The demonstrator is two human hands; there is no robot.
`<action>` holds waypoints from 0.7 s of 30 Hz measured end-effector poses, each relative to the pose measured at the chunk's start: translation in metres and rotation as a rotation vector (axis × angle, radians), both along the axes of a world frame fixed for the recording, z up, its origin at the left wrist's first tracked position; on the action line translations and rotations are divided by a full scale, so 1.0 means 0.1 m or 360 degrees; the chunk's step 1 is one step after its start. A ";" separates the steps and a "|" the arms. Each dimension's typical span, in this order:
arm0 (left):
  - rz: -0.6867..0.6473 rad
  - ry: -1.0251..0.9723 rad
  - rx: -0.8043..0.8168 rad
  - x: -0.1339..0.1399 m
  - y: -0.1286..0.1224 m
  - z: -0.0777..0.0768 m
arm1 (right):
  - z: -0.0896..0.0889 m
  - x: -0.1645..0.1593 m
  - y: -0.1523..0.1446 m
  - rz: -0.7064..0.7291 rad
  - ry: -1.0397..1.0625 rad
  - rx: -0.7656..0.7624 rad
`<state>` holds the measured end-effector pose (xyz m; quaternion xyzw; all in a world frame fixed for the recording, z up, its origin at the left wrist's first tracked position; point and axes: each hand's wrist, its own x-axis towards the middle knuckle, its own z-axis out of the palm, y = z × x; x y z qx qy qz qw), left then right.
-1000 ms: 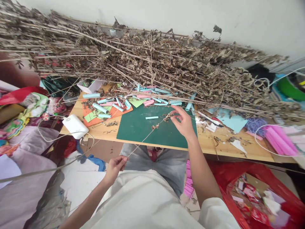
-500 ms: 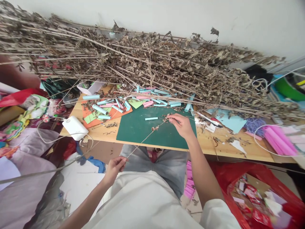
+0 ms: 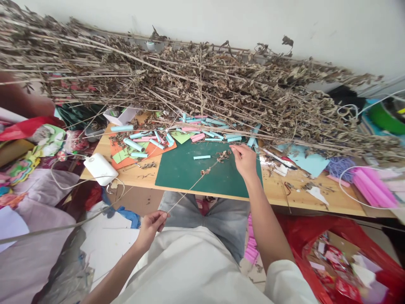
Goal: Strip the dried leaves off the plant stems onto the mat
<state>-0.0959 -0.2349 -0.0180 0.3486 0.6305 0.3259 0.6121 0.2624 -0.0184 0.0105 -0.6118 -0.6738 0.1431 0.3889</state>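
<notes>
My left hand (image 3: 152,226) is closed around the bare lower end of a dried plant stem (image 3: 189,189). The stem slants up and to the right over a dark green cutting mat (image 3: 177,173), with shrivelled leaves along its upper part. Just beyond its leafy tip is my right hand (image 3: 244,159), thumb and fingers pinched together; what they hold, if anything, is too small to make out. On the mat, left of the leafy tip, lies a light blue paper tube (image 3: 201,157).
A big heap of dried stalks (image 3: 196,80) spans the back of the wooden table (image 3: 144,177). More blue and pink paper tubes (image 3: 133,145) lie before it. A white power bank (image 3: 100,169) with a cable sits left. A red bag (image 3: 291,228) of scraps stands lower right.
My right hand has moved slightly up and right, off the leafy tip it was touching. The left hand still grips the stem in nearly the same place.
</notes>
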 end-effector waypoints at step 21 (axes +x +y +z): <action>0.0008 0.0339 0.0228 0.27 0.14 0.12 | 0.35 -0.56 -0.78 -0.0012 -0.0014 0.0049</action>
